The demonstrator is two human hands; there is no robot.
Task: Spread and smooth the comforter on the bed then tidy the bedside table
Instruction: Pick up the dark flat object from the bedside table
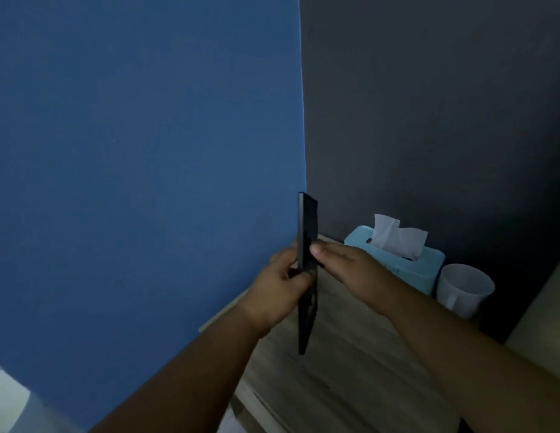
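Observation:
A thin black flat object (pixel 308 226), seen edge-on and held upright, hangs above the wooden bedside table (pixel 344 354). My left hand (pixel 280 287) grips it around its middle from the left. From the right, my right hand (pixel 350 267) reaches in with its thumb and fingertips pressed on the same object. On the table's far right corner stands a light blue tissue box (pixel 407 267) with a white tissue sticking up. A white mug (pixel 464 289) stands just right of the box. The bed and comforter are out of sight.
A blue wall (pixel 147 151) fills the left side and meets a dark grey wall (pixel 428 104) at the corner behind the table. A pale patch (pixel 7 398) shows at the bottom left, and a beige surface (pixel 544 314) lies at the right edge.

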